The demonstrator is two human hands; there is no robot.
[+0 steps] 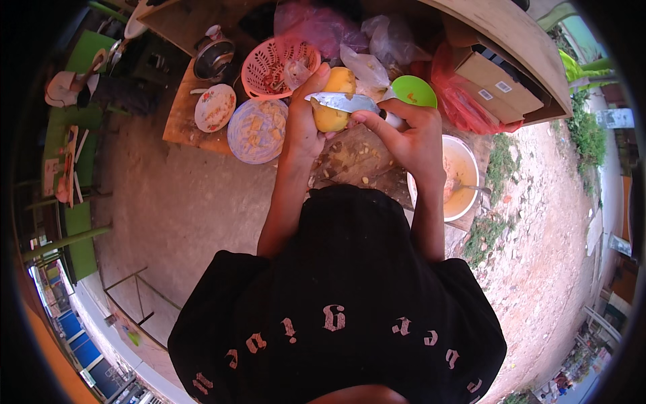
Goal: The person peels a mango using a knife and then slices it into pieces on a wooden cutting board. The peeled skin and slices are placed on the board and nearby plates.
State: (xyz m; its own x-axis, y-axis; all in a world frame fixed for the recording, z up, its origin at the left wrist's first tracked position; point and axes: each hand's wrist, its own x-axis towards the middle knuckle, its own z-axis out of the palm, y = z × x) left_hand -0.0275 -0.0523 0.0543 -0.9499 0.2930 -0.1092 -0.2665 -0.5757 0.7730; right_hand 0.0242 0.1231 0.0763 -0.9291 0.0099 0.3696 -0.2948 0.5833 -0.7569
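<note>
My left hand (306, 113) grips a yellow, partly peeled potato or similar produce (334, 117), held up above the wooden table (348, 159). In my right hand (413, 132) is a knife with a pale handle; its broad metal blade (345, 102) lies flat across the middle of the yellow piece. The right thumb rests close to the lower edge of the blade. Brown scraps and small pale bits lie on the tabletop beneath my hands. The far side of the piece is hidden.
Left of my hands are a pink plastic basket (262, 65), a plate of pale pieces (257, 132), a patterned bowl (215, 107) and a metal pot (214, 59). To the right stand a green bowl (414, 91) and a white tub with a spoon (467, 202). Plastic bags (323, 30) lie behind.
</note>
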